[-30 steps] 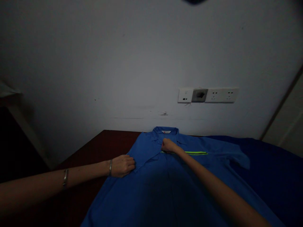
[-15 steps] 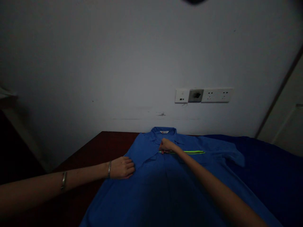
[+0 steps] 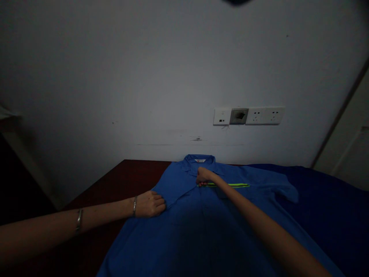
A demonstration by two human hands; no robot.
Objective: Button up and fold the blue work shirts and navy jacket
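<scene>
right hand (image 3: 204, 176) shifted, shirt (image 3: 190, 223) collar (image 3: 198, 156) toward wall (image 3: 144, 77)

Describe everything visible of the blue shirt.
The blue shirt looks like woven cloth and lies spread out, collar toward the wall, lower end out of frame and partly in shadow. It has a white neck label and a yellow-green chest stripe. One sleeve extends over dark blue cloth; opposite, fabric, probably the other sleeve, appears folded in over the chest. The left hand touches that side; the right hand seems to pinch fabric by the stripe.
</scene>
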